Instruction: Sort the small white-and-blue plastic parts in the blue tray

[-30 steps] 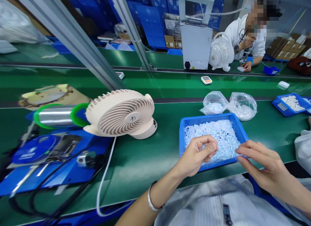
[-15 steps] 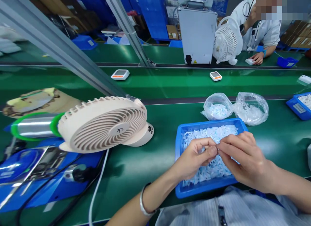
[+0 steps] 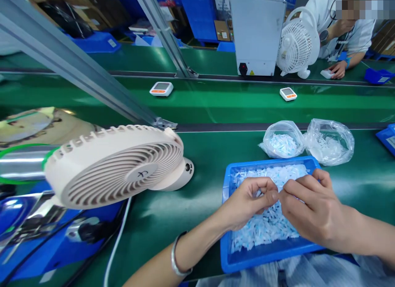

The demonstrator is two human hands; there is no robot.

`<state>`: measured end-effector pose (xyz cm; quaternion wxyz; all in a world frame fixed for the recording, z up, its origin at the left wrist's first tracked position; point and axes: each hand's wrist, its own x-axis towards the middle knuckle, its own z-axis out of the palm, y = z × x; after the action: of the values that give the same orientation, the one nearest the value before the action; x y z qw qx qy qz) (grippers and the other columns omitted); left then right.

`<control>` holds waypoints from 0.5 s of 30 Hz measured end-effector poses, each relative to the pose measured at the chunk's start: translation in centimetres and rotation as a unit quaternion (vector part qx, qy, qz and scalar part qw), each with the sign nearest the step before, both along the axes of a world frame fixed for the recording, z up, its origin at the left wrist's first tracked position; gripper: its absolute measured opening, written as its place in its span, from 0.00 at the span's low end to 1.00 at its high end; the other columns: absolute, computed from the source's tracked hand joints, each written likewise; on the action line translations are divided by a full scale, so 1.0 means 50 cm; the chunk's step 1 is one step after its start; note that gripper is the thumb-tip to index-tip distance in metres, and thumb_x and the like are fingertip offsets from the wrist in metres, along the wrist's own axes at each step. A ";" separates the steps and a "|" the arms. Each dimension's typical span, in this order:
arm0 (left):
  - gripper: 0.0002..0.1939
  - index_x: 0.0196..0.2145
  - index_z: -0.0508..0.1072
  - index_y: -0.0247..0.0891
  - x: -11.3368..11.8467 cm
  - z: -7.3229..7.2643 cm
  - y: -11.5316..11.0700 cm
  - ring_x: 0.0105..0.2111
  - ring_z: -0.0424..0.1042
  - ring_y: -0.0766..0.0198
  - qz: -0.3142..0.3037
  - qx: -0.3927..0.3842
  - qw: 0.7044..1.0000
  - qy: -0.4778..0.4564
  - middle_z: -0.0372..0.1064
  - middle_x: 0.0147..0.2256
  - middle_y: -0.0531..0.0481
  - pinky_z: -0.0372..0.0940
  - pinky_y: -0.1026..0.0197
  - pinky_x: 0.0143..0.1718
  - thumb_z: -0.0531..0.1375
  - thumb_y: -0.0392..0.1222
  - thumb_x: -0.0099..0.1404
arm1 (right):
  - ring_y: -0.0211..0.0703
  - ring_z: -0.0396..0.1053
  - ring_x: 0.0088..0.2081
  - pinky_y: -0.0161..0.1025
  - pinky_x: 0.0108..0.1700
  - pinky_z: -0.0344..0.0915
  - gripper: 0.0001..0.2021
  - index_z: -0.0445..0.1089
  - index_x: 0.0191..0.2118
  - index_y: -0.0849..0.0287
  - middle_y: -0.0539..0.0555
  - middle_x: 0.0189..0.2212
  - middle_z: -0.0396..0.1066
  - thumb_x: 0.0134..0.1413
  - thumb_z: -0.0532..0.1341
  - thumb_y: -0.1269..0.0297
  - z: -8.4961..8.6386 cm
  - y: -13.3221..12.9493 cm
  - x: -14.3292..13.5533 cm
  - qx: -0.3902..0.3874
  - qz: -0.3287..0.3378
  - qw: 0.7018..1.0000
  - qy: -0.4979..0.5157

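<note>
Both hands meet above a blue tray [image 3: 226,254] filled with small white and light-blue pieces [image 3: 262,231]. My left hand [image 3: 251,202], with a silver bangle on its wrist, pinches thumb against forefinger; what lies between them is too small to make out. My right hand [image 3: 314,208] has its fingertips pressed together right beside the left ones, and anything in them is hidden. Behind the tray sit two clear plastic bags, one holding light-blue pieces [image 3: 282,145], the other whitish pieces [image 3: 330,147].
A cream fan [image 3: 123,167] stands to the left, beside a metal roller [image 3: 24,162] and blue machine parts. A slanted metal post [image 3: 77,60] crosses the upper left. Two small timers [image 3: 161,89] lie beyond. Across the bench are a white fan [image 3: 298,46] and a person's hand [image 3: 338,69].
The view has shifted slightly, so the tray appears lower and the cream fan larger and further left. My right hand's fingers have curled in more; both hands stay together over the tray.
</note>
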<state>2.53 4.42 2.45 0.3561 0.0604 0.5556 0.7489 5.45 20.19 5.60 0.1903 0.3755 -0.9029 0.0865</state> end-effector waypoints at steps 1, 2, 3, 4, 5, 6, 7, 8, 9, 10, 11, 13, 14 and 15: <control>0.15 0.19 0.62 0.34 -0.002 -0.001 -0.001 0.15 0.46 0.76 0.001 -0.008 1.000 0.010 0.50 0.16 0.59 0.42 0.68 0.15 0.60 0.48 0.50 | 0.37 0.51 0.26 0.40 0.31 0.42 0.08 0.63 0.25 0.59 0.49 0.23 0.59 0.48 0.50 0.77 -0.001 0.000 -0.002 -0.001 0.001 1.000 -0.001; 0.15 0.19 0.62 0.34 -0.004 -0.001 -0.002 0.15 0.47 0.76 0.004 -0.013 1.000 0.023 0.50 0.16 0.59 0.43 0.68 0.15 0.60 0.48 0.51 | 0.37 0.50 0.25 0.40 0.31 0.42 0.08 0.62 0.25 0.59 0.49 0.22 0.59 0.48 0.51 0.76 -0.002 -0.001 -0.005 -0.005 0.002 1.000 -0.002; 0.14 0.19 0.62 0.34 -0.005 0.000 -0.002 0.16 0.47 0.75 0.009 -0.018 0.999 0.037 0.51 0.16 0.59 0.44 0.68 0.16 0.59 0.47 0.51 | 0.37 0.50 0.25 0.40 0.31 0.42 0.08 0.62 0.24 0.59 0.49 0.22 0.59 0.48 0.50 0.76 -0.002 -0.001 -0.008 -0.007 0.003 1.000 -0.008; 0.14 0.19 0.63 0.34 -0.005 0.001 -0.003 0.17 0.49 0.75 0.011 -0.024 0.998 0.052 0.52 0.17 0.58 0.46 0.68 0.17 0.59 0.46 0.52 | 0.37 0.49 0.24 0.40 0.30 0.42 0.09 0.62 0.24 0.59 0.49 0.21 0.58 0.48 0.50 0.76 -0.002 0.000 -0.011 -0.011 0.002 1.000 -0.010; 0.12 0.19 0.63 0.34 -0.005 0.003 -0.003 0.18 0.51 0.74 0.004 -0.029 0.998 0.064 0.54 0.17 0.58 0.49 0.68 0.19 0.59 0.44 0.51 | 0.37 0.48 0.24 0.40 0.30 0.42 0.09 0.62 0.24 0.59 0.49 0.21 0.59 0.49 0.50 0.75 -0.002 0.000 -0.015 -0.015 0.000 1.000 -0.011; 0.11 0.19 0.64 0.34 -0.004 0.006 -0.002 0.19 0.54 0.73 -0.012 -0.035 0.997 0.072 0.56 0.18 0.57 0.51 0.68 0.20 0.60 0.42 0.50 | 0.37 0.48 0.24 0.39 0.30 0.42 0.10 0.63 0.23 0.59 0.49 0.20 0.59 0.49 0.50 0.75 -0.002 0.001 -0.020 -0.019 -0.004 1.000 -0.011; 0.10 0.19 0.64 0.34 -0.003 0.008 -0.002 0.20 0.56 0.72 -0.036 -0.041 0.995 0.078 0.57 0.19 0.56 0.53 0.68 0.22 0.61 0.41 0.48 | 0.36 0.48 0.24 0.39 0.30 0.42 0.11 0.63 0.22 0.59 0.49 0.20 0.59 0.50 0.49 0.75 -0.002 0.003 -0.025 -0.024 -0.010 1.000 -0.011; 0.09 0.20 0.65 0.34 -0.001 0.010 -0.001 0.21 0.58 0.71 -0.060 -0.048 0.994 0.083 0.59 0.19 0.56 0.54 0.67 0.23 0.62 0.39 0.47 | 0.36 0.48 0.24 0.39 0.30 0.42 0.11 0.62 0.21 0.60 0.49 0.20 0.60 0.50 0.49 0.74 -0.003 0.005 -0.031 -0.028 -0.015 0.999 -0.014; 0.08 0.20 0.65 0.34 0.000 0.012 0.000 0.22 0.59 0.70 -0.077 -0.054 0.991 0.090 0.60 0.19 0.55 0.55 0.67 0.23 0.63 0.38 0.46 | 0.36 0.48 0.23 0.39 0.30 0.43 0.12 0.62 0.20 0.60 0.49 0.20 0.60 0.51 0.49 0.74 -0.005 0.007 -0.036 -0.033 -0.020 0.999 -0.021; 0.07 0.20 0.66 0.34 0.001 0.013 0.000 0.22 0.59 0.70 -0.080 -0.061 0.990 0.100 0.61 0.19 0.55 0.55 0.67 0.24 0.62 0.37 0.47 | 0.35 0.47 0.23 0.39 0.30 0.43 0.13 0.62 0.20 0.60 0.49 0.19 0.60 0.52 0.49 0.73 -0.007 0.010 -0.042 -0.040 -0.025 0.998 -0.034; 0.06 0.20 0.66 0.34 0.000 0.012 0.000 0.22 0.59 0.71 -0.071 -0.066 0.989 0.109 0.61 0.19 0.55 0.54 0.67 0.23 0.61 0.37 0.48 | 0.34 0.47 0.22 0.38 0.29 0.43 0.13 0.61 0.19 0.61 0.48 0.19 0.59 0.52 0.49 0.73 -0.010 0.014 -0.047 -0.043 -0.027 0.997 -0.055; 0.06 0.20 0.68 0.34 -0.004 0.008 -0.004 0.19 0.56 0.73 -0.032 -0.066 0.992 0.107 0.60 0.18 0.55 0.52 0.68 0.21 0.59 0.38 0.52 | 0.33 0.48 0.21 0.37 0.29 0.44 0.14 0.61 0.19 0.61 0.48 0.17 0.57 0.54 0.49 0.71 -0.019 0.023 -0.059 -0.050 -0.036 0.992 -0.107; 0.06 0.22 0.69 0.34 -0.008 0.004 -0.008 0.18 0.54 0.74 -0.011 -0.056 0.995 0.086 0.58 0.17 0.56 0.50 0.69 0.19 0.58 0.38 0.53 | 0.33 0.49 0.21 0.37 0.28 0.45 0.13 0.61 0.20 0.62 0.47 0.17 0.57 0.54 0.49 0.71 -0.023 0.028 -0.066 -0.052 -0.041 0.988 -0.138; 0.06 0.24 0.70 0.34 -0.012 0.001 -0.011 0.16 0.51 0.74 0.010 -0.043 0.997 0.056 0.55 0.16 0.57 0.47 0.69 0.17 0.57 0.39 0.53 | 0.33 0.51 0.21 0.36 0.28 0.46 0.13 0.61 0.20 0.62 0.48 0.17 0.58 0.53 0.49 0.72 -0.028 0.033 -0.072 -0.055 -0.043 0.983 -0.172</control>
<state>1.92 3.85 2.49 0.3186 0.0815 0.6069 0.7235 1.84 21.85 4.18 0.0557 0.3052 -0.9313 0.1908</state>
